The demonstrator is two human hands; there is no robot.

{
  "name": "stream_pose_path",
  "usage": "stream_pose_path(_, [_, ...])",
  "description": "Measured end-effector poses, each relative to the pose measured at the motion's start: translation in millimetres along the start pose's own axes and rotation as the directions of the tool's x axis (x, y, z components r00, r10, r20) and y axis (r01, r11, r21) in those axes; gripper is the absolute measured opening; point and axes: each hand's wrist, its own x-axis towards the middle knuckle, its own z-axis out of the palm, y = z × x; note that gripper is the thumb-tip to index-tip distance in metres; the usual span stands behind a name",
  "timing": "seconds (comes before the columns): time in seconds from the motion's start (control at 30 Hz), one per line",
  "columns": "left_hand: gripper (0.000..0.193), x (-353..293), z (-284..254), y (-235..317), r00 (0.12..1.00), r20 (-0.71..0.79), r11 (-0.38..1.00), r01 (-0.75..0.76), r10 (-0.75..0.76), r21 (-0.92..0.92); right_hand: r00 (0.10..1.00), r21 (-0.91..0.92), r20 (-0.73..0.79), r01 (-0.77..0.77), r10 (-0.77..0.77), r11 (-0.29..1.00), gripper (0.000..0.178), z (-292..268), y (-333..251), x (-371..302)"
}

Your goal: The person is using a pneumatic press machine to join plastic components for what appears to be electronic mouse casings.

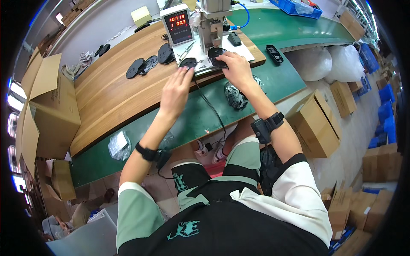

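Note:
My right hand (237, 68) holds a black rounded plastic part (218, 57) on the white base plate, right under the metal head of a bench press (210, 32). At the plate's near left corner, the fingertips of my left hand (176, 91) are on a smaller black plastic part (188, 62); its thumb is hidden. Several black oval plastic parts (149, 65) lie to the left on the wooden board. A small tool (186, 50) rests on the plate between the press and its counter display (177, 26), which has red digits.
Near my right forearm, shiny dark shells (235, 96) sit on the green table (188, 123). A black open tray (274, 54) is farther right. A cable (209, 102) hangs over the front edge. Cardboard boxes stand left (55, 111) and right (314, 126). A clear plastic bag (119, 146) lies front left.

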Motion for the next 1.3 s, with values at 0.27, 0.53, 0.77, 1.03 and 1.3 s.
stream_pose_path(0.27, [0.049, 67.5, 47.6, 38.8, 0.978, 0.072, 0.968, -0.205, 0.196, 0.143, 0.987, 0.208, -0.094, -0.107, 0.129, 0.972, 0.042, -14.9, -48.6, -89.2])
stream_pose_path(0.53, [0.044, 82.4, 79.7, 54.0, 0.976, 0.141, 0.945, -0.200, 0.168, 0.259, 0.983, 0.147, 0.170, -0.102, 0.077, 0.984, 0.048, 0.4, -43.9, -111.4])
stream_pose_path(0.77, [0.071, 82.0, 63.9, 49.2, 0.965, 0.218, 0.983, -0.165, 0.144, 0.082, 0.999, 0.084, -0.039, -0.024, 0.028, 0.996, 0.053, -15.5, -38.3, -88.6])
stream_pose_path(1.03, [0.077, 88.5, 50.3, 37.4, 0.945, 0.326, 0.978, 0.031, 0.038, -0.205, 0.999, -0.114, -0.041, 0.028, -0.033, 0.993, 0.061, 10.1, -2.4, -11.4])
stream_pose_path(1.3, [0.060, 25.3, 37.2, -96.7, 0.981, -0.050, 0.980, 0.189, -0.186, 0.066, 0.996, -0.068, 0.003, 0.089, -0.089, 0.994, 0.039, 5.0, -1.9, 4.6])
